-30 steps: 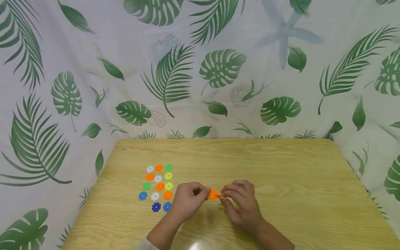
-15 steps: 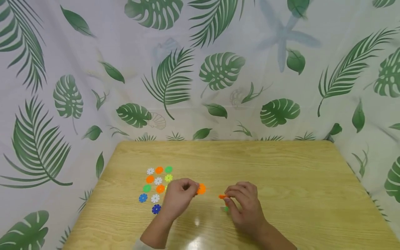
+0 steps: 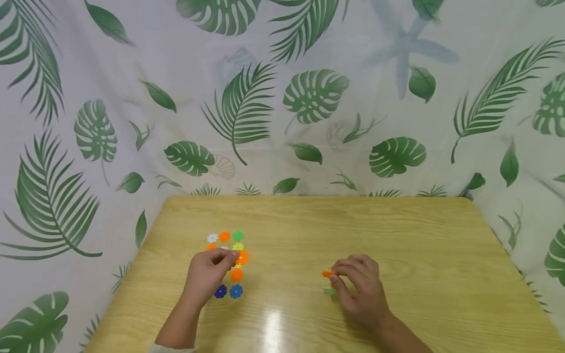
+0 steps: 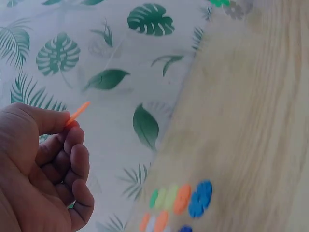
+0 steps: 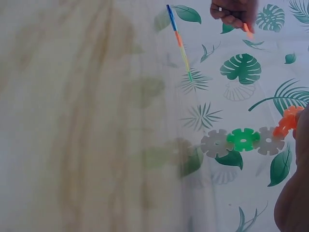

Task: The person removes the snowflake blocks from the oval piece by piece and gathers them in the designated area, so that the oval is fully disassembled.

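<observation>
My left hand (image 3: 207,279) pinches a loose orange notched disc (image 3: 241,257) between thumb and forefinger, above the laid-out discs on the table's left. The same disc (image 4: 79,111) appears edge-on in the left wrist view. Over the middle of the table my right hand (image 3: 359,294) pinches the orange end of a chain of interlocked discs. From the right wrist, that chain runs from orange (image 5: 289,120) through a white disc (image 5: 270,140) and a green disc (image 5: 243,139) to another white disc (image 5: 216,143). The fingers partly hide its orange end.
Several discs lie in rough rows on the wooden table (image 3: 419,245), among them a blue disc (image 3: 236,291), a dark blue disc (image 3: 220,291) and a green disc (image 3: 238,236). The left hand covers some. A leaf-patterned cloth (image 3: 335,171) hangs behind and beside the table.
My left hand has moved left, away from the chain, carrying the orange disc over to the rows. My right hand has shifted slightly right with the chain.
</observation>
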Tool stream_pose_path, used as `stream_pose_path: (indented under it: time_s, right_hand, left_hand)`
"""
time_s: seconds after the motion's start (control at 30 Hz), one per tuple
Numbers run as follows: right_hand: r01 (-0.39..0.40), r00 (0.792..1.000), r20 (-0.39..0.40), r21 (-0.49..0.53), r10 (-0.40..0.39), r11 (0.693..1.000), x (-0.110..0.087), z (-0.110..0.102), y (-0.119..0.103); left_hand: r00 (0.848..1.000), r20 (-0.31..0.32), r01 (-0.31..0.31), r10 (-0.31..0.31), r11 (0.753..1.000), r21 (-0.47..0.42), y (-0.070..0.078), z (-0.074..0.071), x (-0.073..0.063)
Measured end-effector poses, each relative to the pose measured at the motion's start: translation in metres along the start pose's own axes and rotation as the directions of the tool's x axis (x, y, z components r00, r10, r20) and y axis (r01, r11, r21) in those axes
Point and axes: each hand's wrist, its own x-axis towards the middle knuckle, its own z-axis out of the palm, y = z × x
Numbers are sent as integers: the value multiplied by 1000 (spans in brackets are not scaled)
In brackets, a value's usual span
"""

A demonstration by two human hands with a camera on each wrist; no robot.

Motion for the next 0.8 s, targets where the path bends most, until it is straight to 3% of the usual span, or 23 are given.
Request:
stream_pose_path:
  time_s: [0.13, 0.27, 0.5, 0.8]
  right_hand:
    - [-17, 1000, -9, 10, 17, 1000, -1, -2, 0]
    - [-31, 1000, -3, 6, 31, 999, 1, -4, -1]
    - [-42, 999, 3, -1, 42, 999, 4, -4, -4]
    - [-33, 999, 14, -1, 33, 999, 4, -2, -4]
  left_hand:
    - [998, -38, 46, -43, 996, 77, -15, -14, -1]
    - [997, -25, 81, -78, 982, 171, -29, -26, 0]
    - [992, -10, 120, -124, 934, 337, -51, -46, -1]
    - [981, 24, 167, -194, 895, 413, -69, -62, -6]
